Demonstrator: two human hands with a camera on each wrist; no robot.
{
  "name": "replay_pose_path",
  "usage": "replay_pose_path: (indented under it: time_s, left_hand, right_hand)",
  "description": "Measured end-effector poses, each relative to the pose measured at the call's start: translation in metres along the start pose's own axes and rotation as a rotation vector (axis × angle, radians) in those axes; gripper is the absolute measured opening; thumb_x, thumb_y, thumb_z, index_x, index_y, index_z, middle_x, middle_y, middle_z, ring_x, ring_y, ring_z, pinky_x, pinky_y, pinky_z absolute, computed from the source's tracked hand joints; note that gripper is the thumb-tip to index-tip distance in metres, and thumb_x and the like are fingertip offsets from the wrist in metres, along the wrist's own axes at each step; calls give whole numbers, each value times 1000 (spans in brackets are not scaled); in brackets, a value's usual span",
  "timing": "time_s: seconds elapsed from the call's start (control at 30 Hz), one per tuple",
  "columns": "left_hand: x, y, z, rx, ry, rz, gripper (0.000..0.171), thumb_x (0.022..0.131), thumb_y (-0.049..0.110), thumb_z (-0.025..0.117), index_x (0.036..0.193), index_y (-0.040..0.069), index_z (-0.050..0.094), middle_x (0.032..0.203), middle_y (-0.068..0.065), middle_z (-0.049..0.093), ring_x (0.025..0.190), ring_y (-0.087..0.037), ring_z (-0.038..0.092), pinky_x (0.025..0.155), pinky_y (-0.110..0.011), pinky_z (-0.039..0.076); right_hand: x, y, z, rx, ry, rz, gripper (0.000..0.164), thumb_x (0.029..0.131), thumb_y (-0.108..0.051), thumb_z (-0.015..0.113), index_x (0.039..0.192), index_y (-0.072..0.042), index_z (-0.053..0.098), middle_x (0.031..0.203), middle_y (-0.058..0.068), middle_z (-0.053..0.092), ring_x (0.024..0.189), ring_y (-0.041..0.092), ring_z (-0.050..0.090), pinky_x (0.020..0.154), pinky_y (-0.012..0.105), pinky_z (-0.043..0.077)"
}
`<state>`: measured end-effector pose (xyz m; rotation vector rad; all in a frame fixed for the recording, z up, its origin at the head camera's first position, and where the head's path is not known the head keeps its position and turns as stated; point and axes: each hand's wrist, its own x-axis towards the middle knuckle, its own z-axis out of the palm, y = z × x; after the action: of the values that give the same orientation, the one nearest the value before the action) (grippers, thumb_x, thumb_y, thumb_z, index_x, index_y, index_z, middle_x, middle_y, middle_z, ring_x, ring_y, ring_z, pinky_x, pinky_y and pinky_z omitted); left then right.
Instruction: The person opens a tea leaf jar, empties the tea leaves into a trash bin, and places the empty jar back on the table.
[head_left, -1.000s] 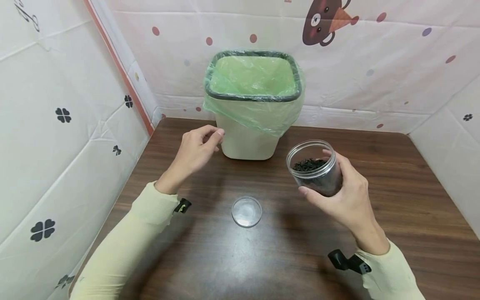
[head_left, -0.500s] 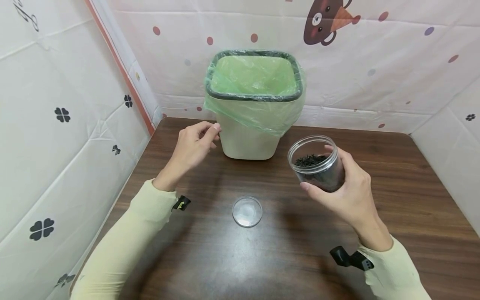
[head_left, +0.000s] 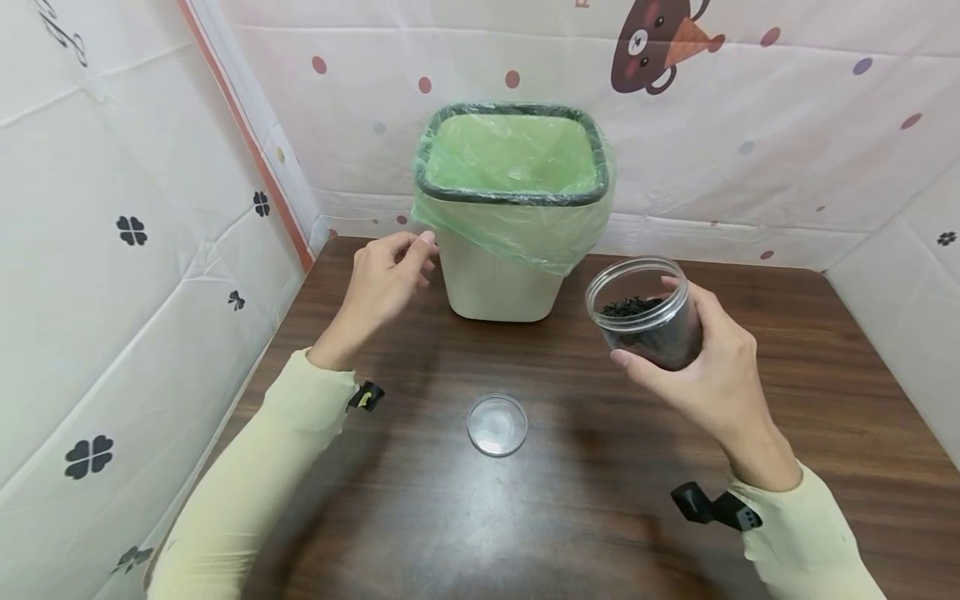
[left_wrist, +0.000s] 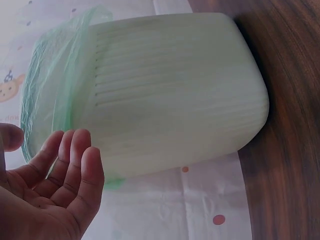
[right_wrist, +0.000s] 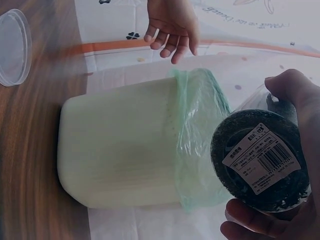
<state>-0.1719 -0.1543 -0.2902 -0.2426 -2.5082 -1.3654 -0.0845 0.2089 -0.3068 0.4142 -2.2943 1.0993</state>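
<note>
My right hand grips a clear screw-top jar round its side, tilted with its open mouth toward the left. Dark dried leaves, like loose tea, fill part of it. In the right wrist view the jar's bottom shows a white barcode label. My left hand hovers at the front left of a cream trash bin, holding nothing, its fingers loosely bent. A green plastic bag lines the bin and folds over its dark rim. On the table in front lies a clear round lid.
The brown wooden table meets a printed cloth wall behind the bin. More cloth panels stand at the left and right sides. A black wrist camera sits at my right cuff, another at my left.
My right hand has lifted the jar a little, up and to the right. My left hand has shifted slightly up and left beside the bin. The bin and lid stay put.
</note>
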Motion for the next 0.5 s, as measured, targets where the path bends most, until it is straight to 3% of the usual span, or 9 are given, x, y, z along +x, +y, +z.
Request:
replay_pose_path:
  time_s: [0.5]
  left_hand:
    - [8, 7, -11, -28, 13, -18, 44, 103, 50, 51, 99, 13, 75, 89, -9, 73, 70, -27, 70, 62, -33, 54]
  right_hand:
    - [14, -10, -4, -27, 7, 53, 86, 60, -17, 96, 138, -23, 60, 115, -3, 67, 94, 2, 58, 79, 16, 39]
